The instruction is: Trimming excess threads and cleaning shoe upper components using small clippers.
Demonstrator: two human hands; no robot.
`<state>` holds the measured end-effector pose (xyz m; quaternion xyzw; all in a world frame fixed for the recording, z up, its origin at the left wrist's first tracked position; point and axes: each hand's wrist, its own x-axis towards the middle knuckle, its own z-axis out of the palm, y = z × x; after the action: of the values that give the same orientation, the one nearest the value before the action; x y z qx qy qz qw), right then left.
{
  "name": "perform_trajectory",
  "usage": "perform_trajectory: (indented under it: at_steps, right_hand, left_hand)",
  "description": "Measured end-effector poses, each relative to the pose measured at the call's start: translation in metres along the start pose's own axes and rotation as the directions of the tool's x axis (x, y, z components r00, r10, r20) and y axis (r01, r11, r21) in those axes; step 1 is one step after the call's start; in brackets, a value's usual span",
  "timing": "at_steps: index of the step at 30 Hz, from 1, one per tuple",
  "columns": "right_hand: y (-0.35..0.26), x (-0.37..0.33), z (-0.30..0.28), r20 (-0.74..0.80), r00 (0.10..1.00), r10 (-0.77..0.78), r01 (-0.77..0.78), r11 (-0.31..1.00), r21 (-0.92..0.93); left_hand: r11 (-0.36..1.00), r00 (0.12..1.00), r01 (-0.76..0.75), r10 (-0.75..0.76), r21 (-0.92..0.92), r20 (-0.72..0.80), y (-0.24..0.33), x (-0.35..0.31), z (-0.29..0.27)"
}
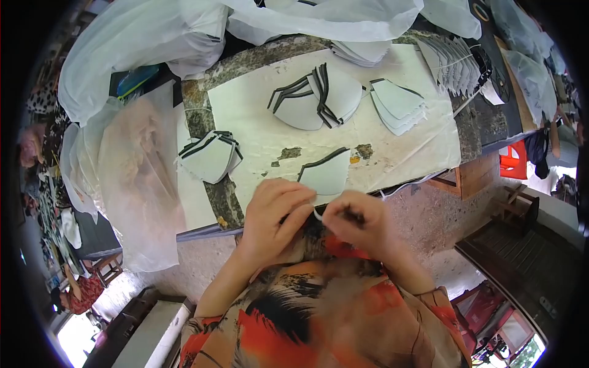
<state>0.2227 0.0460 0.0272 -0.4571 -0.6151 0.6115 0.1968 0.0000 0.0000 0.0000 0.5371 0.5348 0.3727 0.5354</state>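
Observation:
My left hand and my right hand come together in front of the table's near edge. Both have their fingers bent into a pinch. A short white strip bridges the gap between the fingertips; the rest of it is hidden by the fingers. Just beyond my hands lies a single pale, fan-shaped piece with a black band along its upper edge. Its lower left corner is close to my left fingertips.
Similar black-edged pieces lie in a fanned pile, a left stack and a right stack. More grey pieces stand bundled at the far right. Translucent plastic bags cover the left and back. A red stool stands beyond the table.

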Motion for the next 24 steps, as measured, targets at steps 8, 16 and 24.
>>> perform_trajectory:
  at_steps: [8,16,24]
  right_hand:
    - [-0.015,0.018,-0.004,0.138,0.988,0.074,-0.096,0.983,0.158]
    - [-0.004,0.053,-0.001,-0.101,0.995,-0.025,0.0,0.972,-0.237]
    - [-0.004,0.054,0.006,-0.164,0.986,-0.027,-0.028,0.944,-0.328]
  left_hand:
    - [0.587,0.924,-0.276,0.38,0.761,0.042,0.0,-0.008,0.023]
    - [0.6,0.936,-0.241,0.351,0.763,0.02,0.002,-0.008,0.024]
    - [0.626,0.941,-0.234,0.338,0.744,0.012,0.002,-0.006,0.022]
